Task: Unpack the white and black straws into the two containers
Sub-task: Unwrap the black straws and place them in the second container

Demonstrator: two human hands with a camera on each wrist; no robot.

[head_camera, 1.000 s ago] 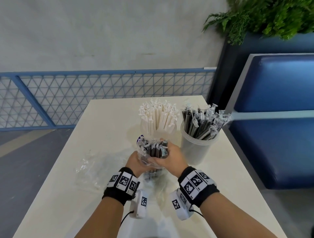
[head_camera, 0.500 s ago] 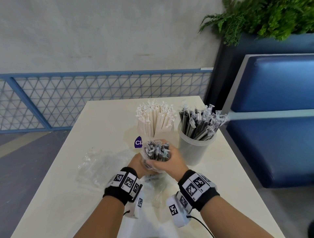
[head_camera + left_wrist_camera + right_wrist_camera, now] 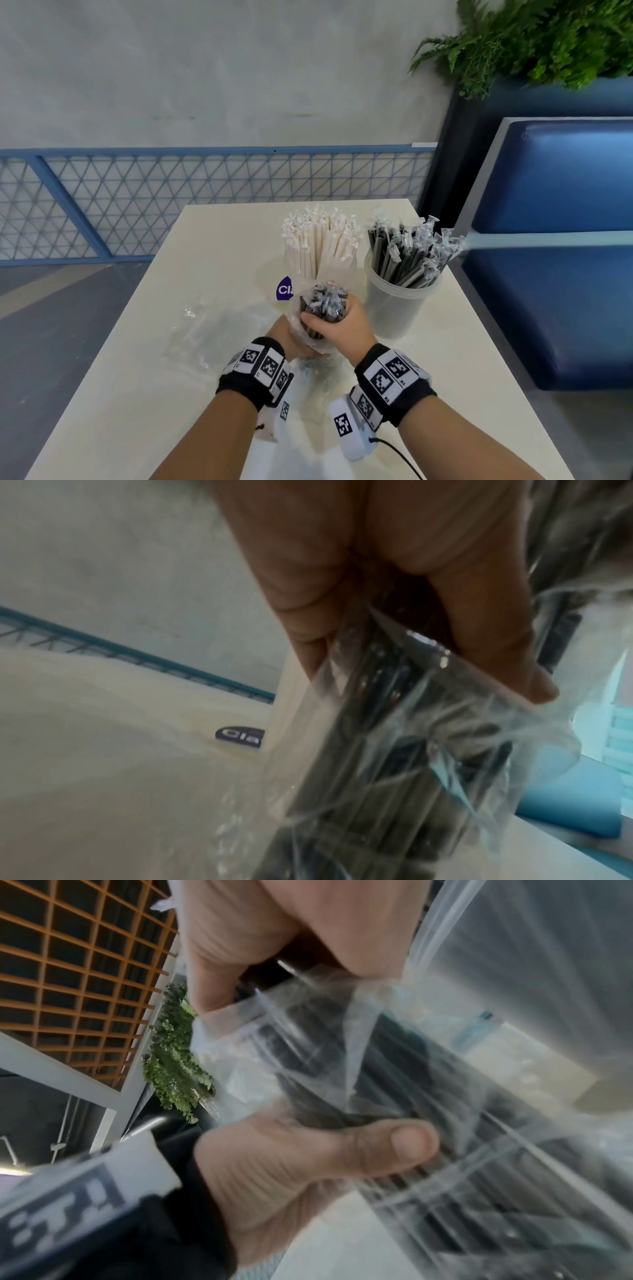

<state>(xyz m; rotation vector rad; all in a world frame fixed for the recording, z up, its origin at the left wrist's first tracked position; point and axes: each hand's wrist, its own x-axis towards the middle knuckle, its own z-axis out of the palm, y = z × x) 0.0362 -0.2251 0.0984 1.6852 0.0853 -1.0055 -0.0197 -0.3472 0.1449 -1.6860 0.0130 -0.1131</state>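
Clear plastic bag (image 3: 310, 337) of black straws (image 3: 323, 303) stood upright over the near surface (image 3: 212, 260), left hand (image 3: 287, 337) grip clenched round the bag, right hand (image 3: 337, 327) grip grasping the bundle, just near of the white-straw container (image 3: 320, 270) and black-straw container (image 3: 399, 301).

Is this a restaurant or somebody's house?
Probably a café or restaurant, not a house. There is a blue padded booth seat beside the table, and tubs crammed with wrapped white straws and black straws, far more than a home needs.
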